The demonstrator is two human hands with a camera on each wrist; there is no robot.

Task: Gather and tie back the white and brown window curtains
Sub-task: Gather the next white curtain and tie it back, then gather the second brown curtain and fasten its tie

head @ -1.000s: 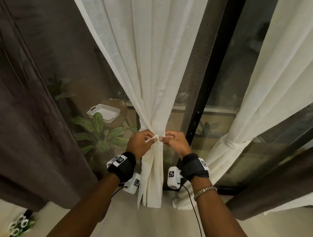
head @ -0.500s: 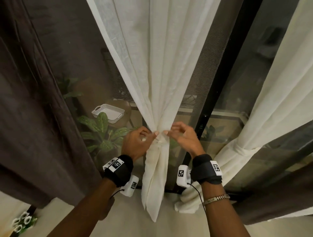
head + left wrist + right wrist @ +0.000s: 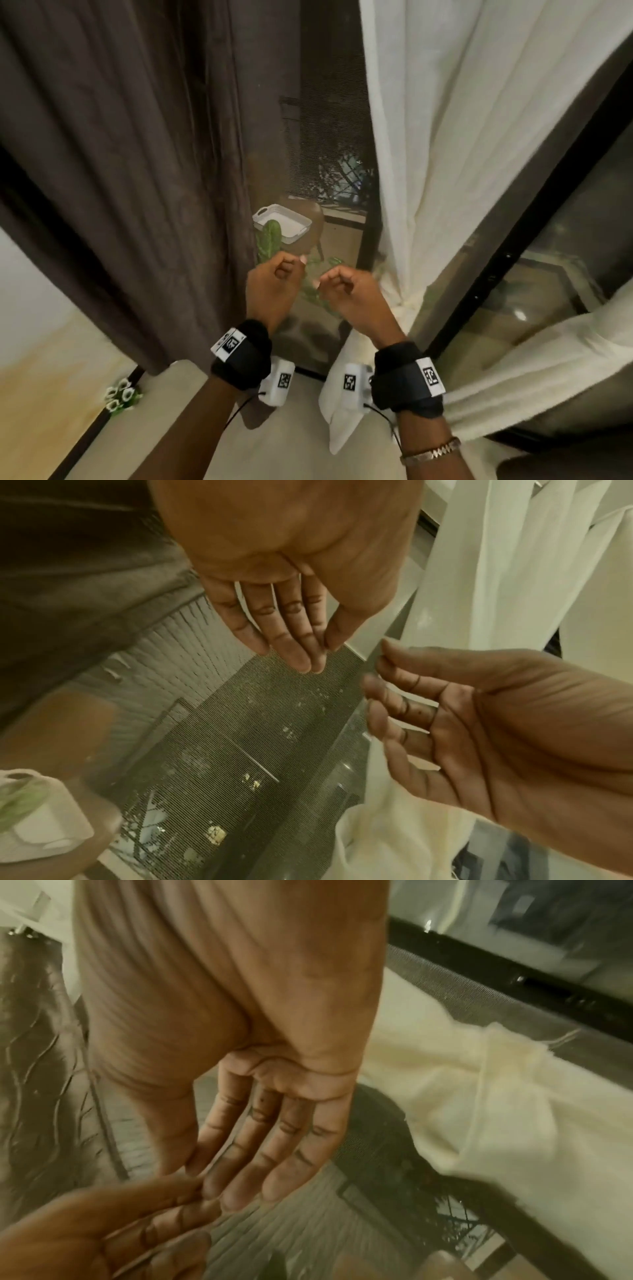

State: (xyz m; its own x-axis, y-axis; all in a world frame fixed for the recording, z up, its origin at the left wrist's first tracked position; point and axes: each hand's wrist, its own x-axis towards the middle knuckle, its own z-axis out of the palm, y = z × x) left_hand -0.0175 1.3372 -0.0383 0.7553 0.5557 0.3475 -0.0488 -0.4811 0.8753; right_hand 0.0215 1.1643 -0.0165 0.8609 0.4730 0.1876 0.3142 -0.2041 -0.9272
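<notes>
The left hand and right hand hover empty, fingers loosely curled, fingertips near each other. The brown curtain hangs left of the fingers, the tied white curtain right.

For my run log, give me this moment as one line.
left hand: empty, free | right hand: empty, free | white curtain: tied | brown curtain: hanging loose
</notes>
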